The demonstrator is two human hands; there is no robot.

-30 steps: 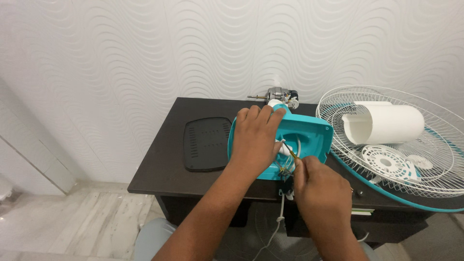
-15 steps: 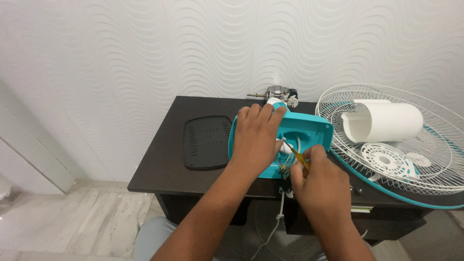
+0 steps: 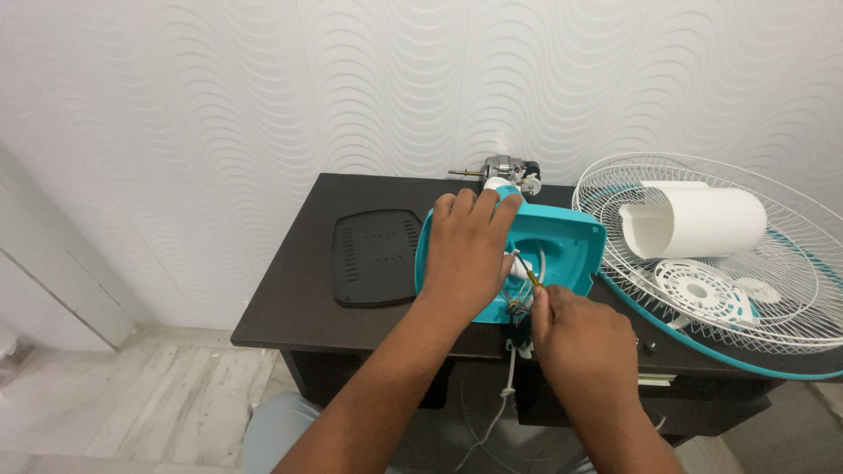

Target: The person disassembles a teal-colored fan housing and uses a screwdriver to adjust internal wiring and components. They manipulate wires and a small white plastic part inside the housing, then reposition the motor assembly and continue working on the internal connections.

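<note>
Teal plastic housing (image 3: 562, 241) — left hand (image 3: 467, 250) lies flat, fingers spread; right hand (image 3: 580, 338) fingers pinch thin wires (image 3: 525, 272).

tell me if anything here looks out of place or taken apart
Yes: the fan is in pieces. The wire fan guard overhangs the dark table's right edge with a white cylindrical cover lying in it. The bare motor sits by the wall, and the teal housing lies open, wires showing.

A home room: wavy wallpaper (image 3: 263, 88), wood-look floor (image 3: 132, 395).
</note>
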